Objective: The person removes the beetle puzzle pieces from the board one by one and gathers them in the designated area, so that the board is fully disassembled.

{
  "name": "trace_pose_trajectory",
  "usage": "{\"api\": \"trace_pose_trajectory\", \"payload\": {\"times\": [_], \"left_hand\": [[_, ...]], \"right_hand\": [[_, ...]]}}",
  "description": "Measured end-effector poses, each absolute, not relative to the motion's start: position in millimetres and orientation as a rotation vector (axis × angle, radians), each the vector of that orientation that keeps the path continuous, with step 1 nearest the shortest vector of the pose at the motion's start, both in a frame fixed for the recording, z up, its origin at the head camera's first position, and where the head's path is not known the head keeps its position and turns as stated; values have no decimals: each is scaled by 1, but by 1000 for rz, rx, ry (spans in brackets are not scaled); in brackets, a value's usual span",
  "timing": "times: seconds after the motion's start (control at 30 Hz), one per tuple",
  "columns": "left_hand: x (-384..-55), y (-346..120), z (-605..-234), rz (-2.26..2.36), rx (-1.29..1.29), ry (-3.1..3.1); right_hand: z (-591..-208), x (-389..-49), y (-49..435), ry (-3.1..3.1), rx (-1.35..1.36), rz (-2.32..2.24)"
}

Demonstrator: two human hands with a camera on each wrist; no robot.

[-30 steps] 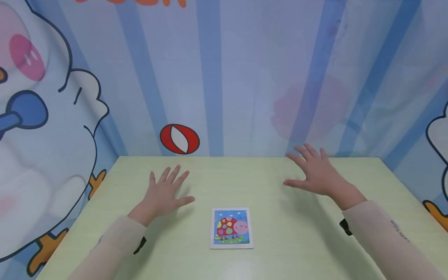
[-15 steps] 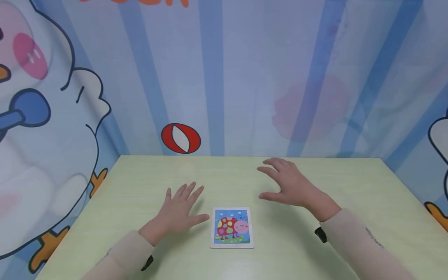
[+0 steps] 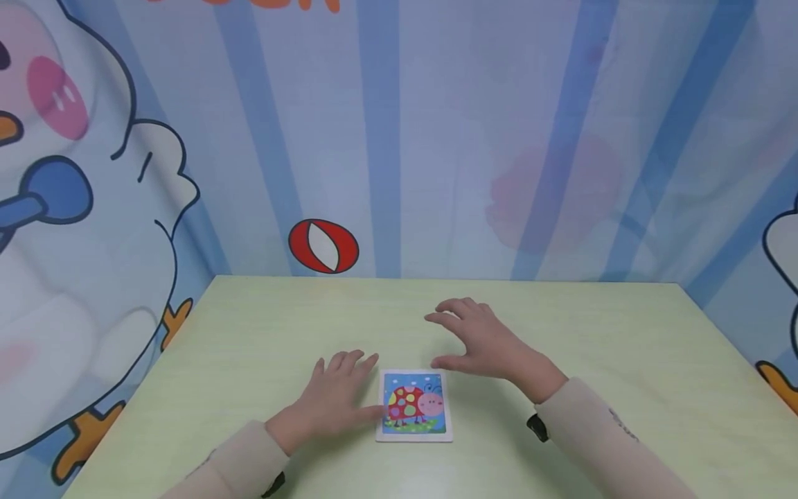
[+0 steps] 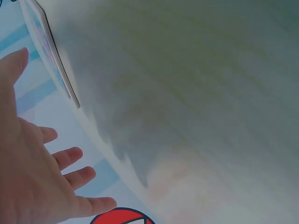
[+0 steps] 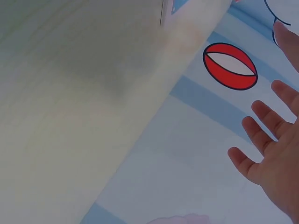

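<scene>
A small flat picture with a white border and a red spotted ladybug, perhaps a card or puzzle (image 3: 414,409), lies on the pale table. At its left side hovers my left hand (image 3: 330,402), fingers spread, the thumb overlapping the picture's left edge in the head view. My right hand (image 3: 489,343) is held above the table, beyond the picture's upper right corner, with its fingers apart and slightly bent. Neither hand holds anything. In the left wrist view the picture's edge (image 4: 58,60) shows past the left thumb; in the right wrist view only a corner (image 5: 175,7) of it appears.
The light green-yellow table (image 3: 592,326) reaches back to a blue striped cloth backdrop (image 3: 436,138). Printed on the cloth are a red and white ball (image 3: 323,246) and a large white cartoon bird (image 3: 75,277) at the left.
Both hands have come inward and nearer to the picture, the left moving right, the right moving left, and both lower in the head view. The picture has stayed in place.
</scene>
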State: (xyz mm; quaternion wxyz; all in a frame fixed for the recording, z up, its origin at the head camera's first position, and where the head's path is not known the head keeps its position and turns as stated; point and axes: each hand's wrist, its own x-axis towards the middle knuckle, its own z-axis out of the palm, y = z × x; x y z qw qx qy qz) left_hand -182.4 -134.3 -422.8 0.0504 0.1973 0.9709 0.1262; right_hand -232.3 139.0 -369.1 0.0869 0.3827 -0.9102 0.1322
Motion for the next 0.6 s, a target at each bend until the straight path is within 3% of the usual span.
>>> {"api": "trace_pose_trajectory", "payload": {"times": [0.6], "left_hand": [[-180,-134,-429,296,660,2925]], "right_hand": [[-404,-232,95,-2948,1135,750]]}}
